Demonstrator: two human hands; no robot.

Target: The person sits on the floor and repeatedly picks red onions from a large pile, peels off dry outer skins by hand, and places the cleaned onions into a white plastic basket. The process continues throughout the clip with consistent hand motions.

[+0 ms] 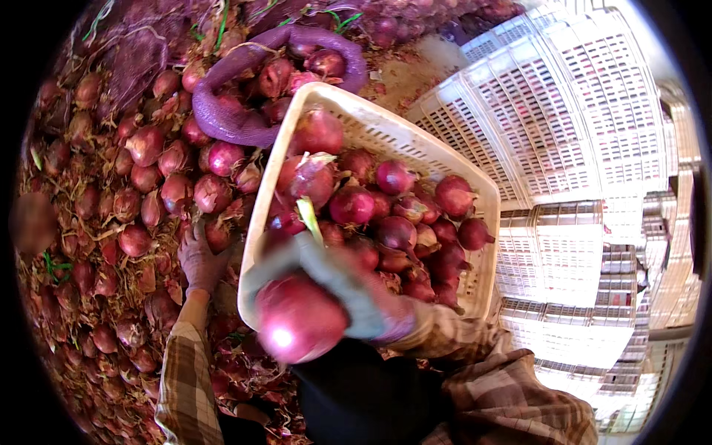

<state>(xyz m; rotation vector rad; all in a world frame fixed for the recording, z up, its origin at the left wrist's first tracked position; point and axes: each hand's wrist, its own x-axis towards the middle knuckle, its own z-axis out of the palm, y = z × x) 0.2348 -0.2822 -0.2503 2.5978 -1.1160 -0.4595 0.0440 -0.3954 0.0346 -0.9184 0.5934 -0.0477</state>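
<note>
My right hand [354,291], in a pale grey glove and partly blurred, holds a large shiny red onion [302,319] above the near left side of a cream plastic crate [254,245]. Several red onions [396,233] lie in the crate, some with dry necks. One bears a pale green stalk [310,221] beside my glove. To the left of the crate, my left hand [202,261] reaches down into a wide heap of onions [104,282]. Its fingers curl around a smaller red onion [217,234], which partly hides them.
A purple mesh sack [226,122] with a rolled rim stands open beyond the crate, onions inside. More mesh sacks [137,59] lie at the far left. Stacked white slatted crates [541,119] line the right side. Loose dry skins cover the ground around the heap.
</note>
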